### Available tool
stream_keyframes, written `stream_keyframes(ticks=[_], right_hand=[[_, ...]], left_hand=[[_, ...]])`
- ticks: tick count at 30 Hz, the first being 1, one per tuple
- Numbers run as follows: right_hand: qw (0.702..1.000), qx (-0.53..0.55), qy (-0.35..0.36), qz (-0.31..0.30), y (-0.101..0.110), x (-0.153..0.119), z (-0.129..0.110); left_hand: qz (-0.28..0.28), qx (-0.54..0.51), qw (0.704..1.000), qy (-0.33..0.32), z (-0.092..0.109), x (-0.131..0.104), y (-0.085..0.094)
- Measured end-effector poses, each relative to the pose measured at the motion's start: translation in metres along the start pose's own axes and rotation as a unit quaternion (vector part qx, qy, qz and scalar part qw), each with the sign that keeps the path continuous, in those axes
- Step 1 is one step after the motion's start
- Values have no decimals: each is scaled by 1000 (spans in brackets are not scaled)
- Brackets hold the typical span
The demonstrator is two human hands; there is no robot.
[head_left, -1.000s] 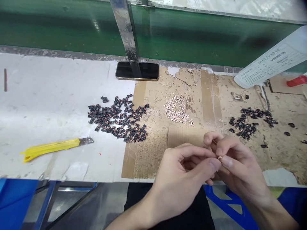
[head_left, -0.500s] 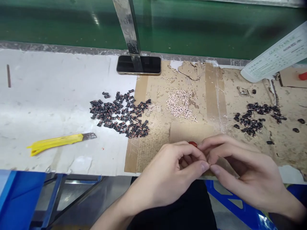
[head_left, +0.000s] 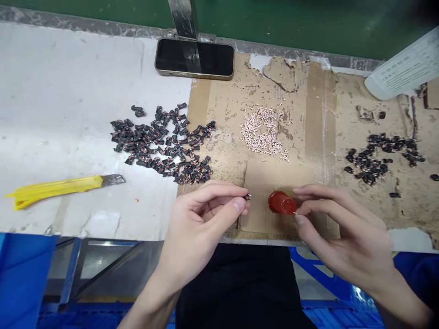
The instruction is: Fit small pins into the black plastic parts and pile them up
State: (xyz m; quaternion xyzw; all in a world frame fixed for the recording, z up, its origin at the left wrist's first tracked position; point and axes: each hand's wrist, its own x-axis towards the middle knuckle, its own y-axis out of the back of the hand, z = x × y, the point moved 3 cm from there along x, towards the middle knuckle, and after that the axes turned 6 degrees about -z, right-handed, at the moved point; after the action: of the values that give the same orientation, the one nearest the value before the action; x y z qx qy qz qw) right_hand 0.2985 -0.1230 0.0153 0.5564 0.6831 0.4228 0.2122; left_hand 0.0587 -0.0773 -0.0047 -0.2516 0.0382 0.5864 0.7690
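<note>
My left hand (head_left: 206, 219) pinches a small black piece (head_left: 246, 197) between thumb and forefinger, its light tip pointing right. Beside the small red cup (head_left: 281, 202), my right hand (head_left: 343, 233) is closed in a pinch on a tiny pale chip (head_left: 295, 213). That chip is at the cup's right edge; I cannot tell whether it touches. Beyond the hands lies a ring-shaped scatter of tiny pinkish chips (head_left: 255, 137). A heap of black pieces with copper-coloured marks (head_left: 147, 141) spreads to the left, and a second group of black pieces (head_left: 370, 167) lies at right.
A yellow utility knife (head_left: 58, 189) lies at left with its blade out. Against the metal post (head_left: 183, 20) rests a phone (head_left: 195, 58). A white bottle (head_left: 408, 64) leans in at far right. Worn cardboard (head_left: 219, 100) covers part of the bench.
My hands, together before, have moved apart; the left went left with the black piece. The red cup, mostly hidden earlier, now shows between them. The camera view has shifted.
</note>
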Motion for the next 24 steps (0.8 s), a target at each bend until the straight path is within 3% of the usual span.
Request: stream_keyframes(ticks=[12, 15, 18, 21, 24], right_hand=[[1000, -3, -4, -16, 6, 6, -5], [994, 85, -64, -7, 12, 6, -7], [969, 214, -126, 13, 13, 7, -13], [940, 309, -144, 18, 9, 11, -22], [932, 336, -138, 24, 5, 14, -26]], left_hand=[[35, -28, 998, 34, 2, -4, -6], [22, -75, 994, 72, -4, -2, -14], [-33, -168, 977, 125, -14, 0, -29], [-78, -233, 956, 160, -20, 0, -44], [-90, -262, 945, 171, -21, -1, -51]])
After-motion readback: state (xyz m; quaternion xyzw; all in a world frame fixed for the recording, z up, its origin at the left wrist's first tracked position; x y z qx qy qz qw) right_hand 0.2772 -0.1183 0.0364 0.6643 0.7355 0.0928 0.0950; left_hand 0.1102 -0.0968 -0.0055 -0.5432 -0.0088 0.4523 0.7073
